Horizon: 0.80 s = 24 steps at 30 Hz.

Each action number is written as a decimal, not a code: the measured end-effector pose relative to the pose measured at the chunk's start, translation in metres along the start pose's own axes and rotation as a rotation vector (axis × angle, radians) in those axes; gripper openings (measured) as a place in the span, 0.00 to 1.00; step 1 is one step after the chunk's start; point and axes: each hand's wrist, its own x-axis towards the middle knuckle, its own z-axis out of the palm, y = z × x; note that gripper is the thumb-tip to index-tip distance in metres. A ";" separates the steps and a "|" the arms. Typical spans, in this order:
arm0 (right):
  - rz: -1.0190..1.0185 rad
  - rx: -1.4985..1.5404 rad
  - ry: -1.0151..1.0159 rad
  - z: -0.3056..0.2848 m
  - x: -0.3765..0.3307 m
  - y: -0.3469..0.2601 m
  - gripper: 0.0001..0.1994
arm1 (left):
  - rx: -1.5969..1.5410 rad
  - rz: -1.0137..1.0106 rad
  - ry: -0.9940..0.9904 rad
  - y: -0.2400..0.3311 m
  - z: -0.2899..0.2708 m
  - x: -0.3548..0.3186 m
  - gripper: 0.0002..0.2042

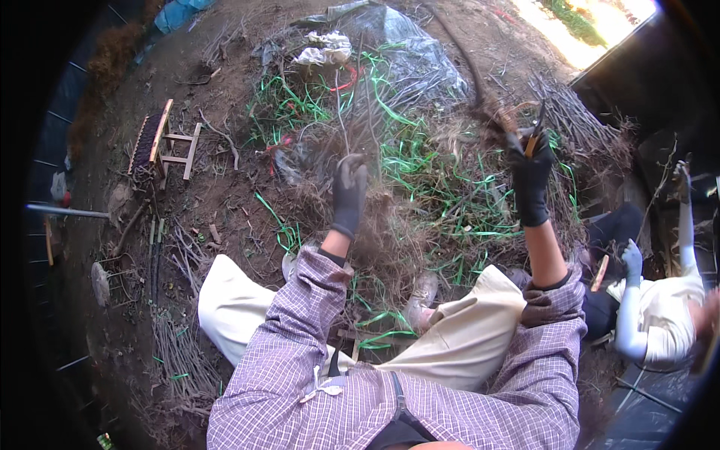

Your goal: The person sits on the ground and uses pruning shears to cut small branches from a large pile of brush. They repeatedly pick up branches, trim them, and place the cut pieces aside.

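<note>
My left hand [349, 196], in a dark glove, is closed around thin twigs [340, 112] that rise away from me. Fine brown roots beside it are blurred by motion. My right hand [531, 180], also gloved, is raised on the right and closed on what look like pruning shears [532, 144] with an orange handle and a dark tip. A long brown stem with a rooty end [495, 112] meets this hand's upper left; whether the fingers also grip it is unclear. Below both hands spreads a heap of twigs, roots and green plastic ties [450, 195].
A small wooden stool [159, 142] lies tipped at the left. Bundled sticks [184, 341] lie lower left, and more [577, 120] at upper right. Translucent plastic sheeting [409, 49] covers part of the far ground. At right, a co-worker [660, 307] in grey sleeves holds a thin branch.
</note>
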 end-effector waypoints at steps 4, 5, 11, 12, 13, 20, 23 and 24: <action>0.442 0.629 -0.294 -0.014 -0.071 -0.073 0.12 | -0.833 -0.202 -0.340 0.113 -0.028 -0.019 0.21; 0.527 0.594 -0.329 -0.016 -0.090 -0.070 0.12 | -0.867 -0.142 -0.401 0.128 -0.031 -0.030 0.22; 0.361 0.660 -0.592 -0.016 -0.212 -0.092 0.13 | -0.823 -0.091 -0.430 0.133 -0.067 -0.088 0.24; 0.351 0.651 -0.582 -0.012 -0.225 -0.100 0.14 | -0.967 -0.219 -0.443 0.107 -0.082 -0.091 0.21; 0.614 0.752 -0.548 -0.002 -0.231 -0.109 0.16 | -1.107 -0.340 -0.445 0.074 -0.105 -0.087 0.18; 0.141 0.062 -0.659 -0.024 -0.297 -0.099 0.27 | -1.030 -0.585 -0.256 0.066 -0.144 -0.101 0.16; -0.044 -0.247 -0.660 -0.022 -0.299 -0.116 0.26 | -0.945 -0.590 -0.214 0.088 -0.142 -0.119 0.17; -0.066 -0.276 -0.638 -0.023 -0.299 -0.121 0.26 | -0.952 -0.594 -0.236 0.086 -0.134 -0.123 0.17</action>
